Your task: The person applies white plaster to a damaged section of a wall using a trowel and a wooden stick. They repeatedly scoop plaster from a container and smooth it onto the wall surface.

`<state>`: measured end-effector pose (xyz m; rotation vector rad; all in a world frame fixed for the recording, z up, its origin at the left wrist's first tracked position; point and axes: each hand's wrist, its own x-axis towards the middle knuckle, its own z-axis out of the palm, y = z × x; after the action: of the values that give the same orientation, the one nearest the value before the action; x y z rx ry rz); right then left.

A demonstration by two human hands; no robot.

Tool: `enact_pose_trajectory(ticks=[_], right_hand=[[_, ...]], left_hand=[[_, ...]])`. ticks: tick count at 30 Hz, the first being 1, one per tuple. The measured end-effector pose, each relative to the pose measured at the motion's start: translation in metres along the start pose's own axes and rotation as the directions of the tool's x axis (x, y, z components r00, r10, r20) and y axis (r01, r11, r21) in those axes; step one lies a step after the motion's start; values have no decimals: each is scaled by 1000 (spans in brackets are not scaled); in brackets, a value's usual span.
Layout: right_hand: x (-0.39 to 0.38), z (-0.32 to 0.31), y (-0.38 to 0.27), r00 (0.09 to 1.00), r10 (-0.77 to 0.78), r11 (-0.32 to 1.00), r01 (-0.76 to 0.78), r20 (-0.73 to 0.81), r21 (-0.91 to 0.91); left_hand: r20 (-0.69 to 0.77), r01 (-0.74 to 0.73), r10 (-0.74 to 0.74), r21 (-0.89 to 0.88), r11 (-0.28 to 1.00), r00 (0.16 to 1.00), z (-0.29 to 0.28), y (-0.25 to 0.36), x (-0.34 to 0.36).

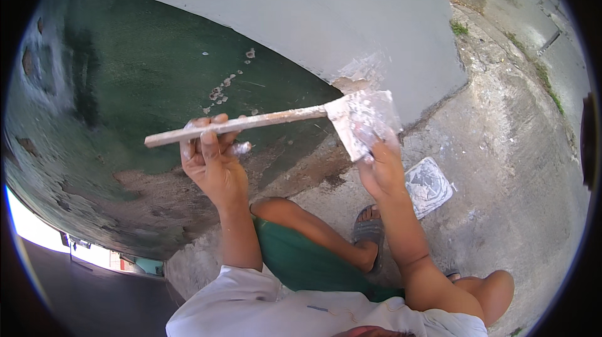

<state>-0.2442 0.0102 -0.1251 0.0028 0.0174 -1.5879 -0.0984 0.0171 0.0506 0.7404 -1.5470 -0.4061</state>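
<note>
My left hand (216,164) is closed round the wooden handle of a paddle-like tool (276,119), held almost level in front of the wall. A whitish, putty-smeared tip sticks out beside these fingers; what it is I cannot make out. At the handle's right end is a flat square blade (360,114), caked with white putty. My right hand (384,164) is at the blade's lower right edge, its fingers bent and smeared by motion. Whether they pinch the blade or some small thing is hidden.
Just behind the blade the painted wall (376,36) has a chipped, whitened patch (354,80). Its dark green part (144,61) is pitted and peeling low down. A square white lid-like piece (429,186) smeared with putty lies on the concrete ground (501,211), near my sandalled foot (369,236).
</note>
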Motion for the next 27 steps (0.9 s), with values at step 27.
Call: enact_pose_trajectory(ticks=[27], right_hand=[[16,-8,-19,980,-198,901,170,-29,-398]], left_hand=[[152,-264,255,38,964,955,-5,-3,-10]])
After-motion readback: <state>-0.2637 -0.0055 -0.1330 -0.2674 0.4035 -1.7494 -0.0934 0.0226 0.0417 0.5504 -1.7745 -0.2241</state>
